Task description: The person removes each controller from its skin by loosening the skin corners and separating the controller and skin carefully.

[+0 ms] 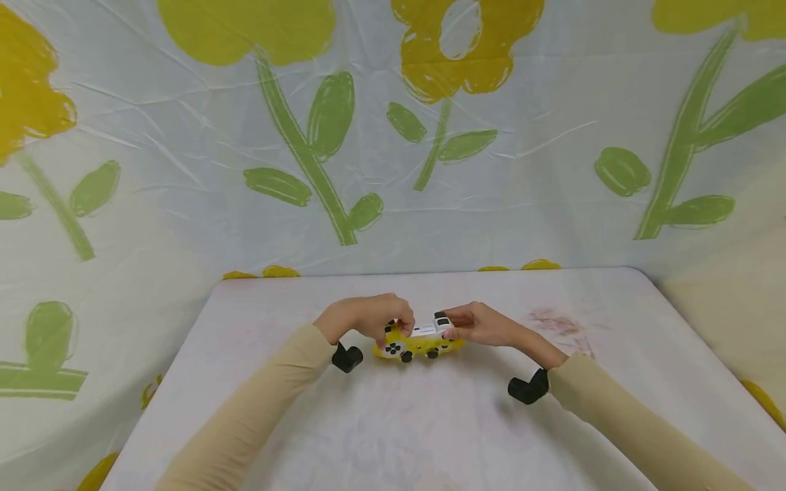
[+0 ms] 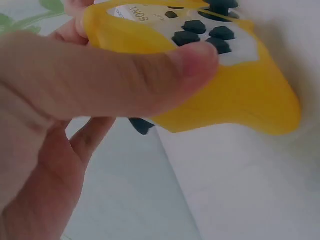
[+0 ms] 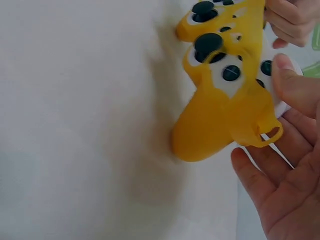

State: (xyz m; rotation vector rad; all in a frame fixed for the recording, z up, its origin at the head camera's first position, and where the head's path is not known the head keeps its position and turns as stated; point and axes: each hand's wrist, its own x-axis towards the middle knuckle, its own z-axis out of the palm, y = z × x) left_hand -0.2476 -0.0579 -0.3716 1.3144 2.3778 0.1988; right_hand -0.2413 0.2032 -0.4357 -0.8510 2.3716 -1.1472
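1. Both hands hold one game controller (image 1: pixel 419 343) between them, low over the table (image 1: pixel 430 423), near its middle.
2. Left hand (image 1: pixel 368 317) takes the controller's left end in a closed grip: in the left wrist view the thumb (image 2: pixel 125 80) lies long across the yellow skin beside the dark direction buttons (image 2: pixel 200 35), and the other fingers curl behind the shell.
3. Right hand (image 1: pixel 479 324) takes the right end: in the right wrist view its thumb (image 3: pixel 295 87) presses the white face by a dark button, while the remaining fingers (image 3: pixel 270 185) spread loosely under the shell, palm up.
4. Controller body is white, partly wrapped in a yellow silicone cover (image 3: pixel 215 125); at the right end the cover looks loose, with a small loop (image 3: pixel 267 135) hanging free of the shell.
5. Two dark thumbsticks (image 3: pixel 207 45) stand out on the face, which is turned toward the person.
6. Both forearms, in beige sleeves (image 1: pixel 258 416), run forward from the near edge and converge on the controller; a black wrist mount (image 1: pixel 528 387) sits under each wrist.
7. Behind the table hangs a pale sheet (image 1: pixel 393 136) printed with yellow flowers and green stems.
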